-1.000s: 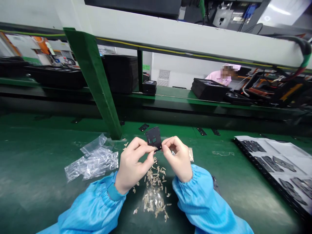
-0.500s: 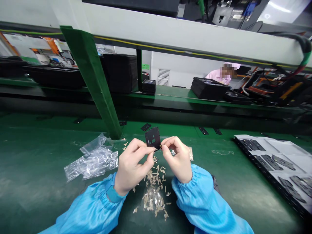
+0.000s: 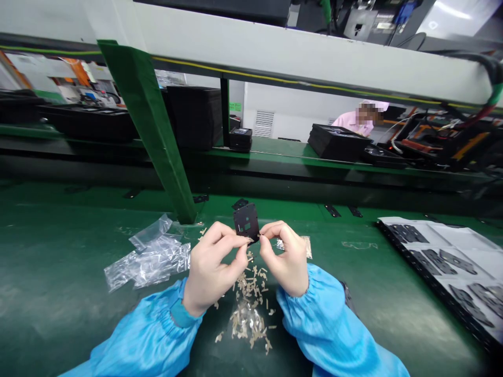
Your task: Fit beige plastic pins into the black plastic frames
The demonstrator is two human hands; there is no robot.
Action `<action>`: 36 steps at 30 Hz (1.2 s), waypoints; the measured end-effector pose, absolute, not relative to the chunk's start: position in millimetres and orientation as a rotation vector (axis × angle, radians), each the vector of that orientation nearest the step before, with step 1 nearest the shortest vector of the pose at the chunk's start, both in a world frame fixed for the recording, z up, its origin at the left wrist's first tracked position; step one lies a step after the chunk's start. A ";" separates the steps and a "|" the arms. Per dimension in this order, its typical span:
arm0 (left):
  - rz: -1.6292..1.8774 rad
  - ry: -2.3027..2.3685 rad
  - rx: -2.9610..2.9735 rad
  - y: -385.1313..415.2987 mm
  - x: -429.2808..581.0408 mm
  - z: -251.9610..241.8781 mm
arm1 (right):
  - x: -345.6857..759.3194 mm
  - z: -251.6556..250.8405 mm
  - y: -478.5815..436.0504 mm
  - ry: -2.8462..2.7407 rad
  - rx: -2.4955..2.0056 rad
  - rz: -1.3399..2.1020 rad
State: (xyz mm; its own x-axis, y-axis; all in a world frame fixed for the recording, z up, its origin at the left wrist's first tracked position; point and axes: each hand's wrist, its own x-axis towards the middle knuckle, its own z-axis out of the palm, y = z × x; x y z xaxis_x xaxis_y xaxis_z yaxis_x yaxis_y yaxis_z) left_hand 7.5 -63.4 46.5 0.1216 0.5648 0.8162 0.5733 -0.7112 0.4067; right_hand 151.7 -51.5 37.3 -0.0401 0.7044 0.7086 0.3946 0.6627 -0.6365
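Note:
My left hand (image 3: 216, 256) pinches a thin black plate (image 3: 246, 219) with small cut-outs by its lower edge, holding it upright and slightly tilted above the bench. My right hand (image 3: 286, 256) is closed, thumb and forefinger together at the plate's lower right corner. Whatever lies between those right fingertips is too small to make out. Below both hands, many small beige pieces (image 3: 249, 285) are scattered in a heap on the green bench. A small clear bag with beige contents (image 3: 307, 247) lies behind my right hand.
Crumpled clear plastic bags (image 3: 153, 262) lie at left. On the right is a black-edged tray (image 3: 436, 235) with several dark plates. A green post (image 3: 151, 136) rises behind my left hand. Flat black parts (image 3: 332, 210) lie along the back. Across the line sits a person in pink (image 3: 348, 121).
The flat black parts along the back have shifted a little to the right. Both hands and the plate stay in nearly the same place, with only a slight tilt of the plate.

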 end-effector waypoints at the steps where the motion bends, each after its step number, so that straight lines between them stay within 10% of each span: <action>1: -1.698 -1.187 -2.344 -63.6 7.1 46.9 | 152.3 37.9 -51.7 -1.672 -0.901 0.327; 15: -1.659 -1.079 -2.352 -63.7 2.0 49.7 | 160.3 44.3 -47.4 -1.484 -0.855 1.070; 36: -1.813 -1.178 -2.472 -62.2 -3.3 50.0 | 160.2 47.3 -52.8 -1.540 -0.893 0.938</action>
State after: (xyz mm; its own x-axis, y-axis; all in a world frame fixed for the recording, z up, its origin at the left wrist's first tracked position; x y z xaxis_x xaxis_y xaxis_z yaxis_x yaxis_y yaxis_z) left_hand -3.3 -62.2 50.0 0.1378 0.6154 0.7761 0.4589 -0.7340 0.5006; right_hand 160.2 -52.8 47.3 -0.1462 0.9062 0.3968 0.0638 0.4089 -0.9104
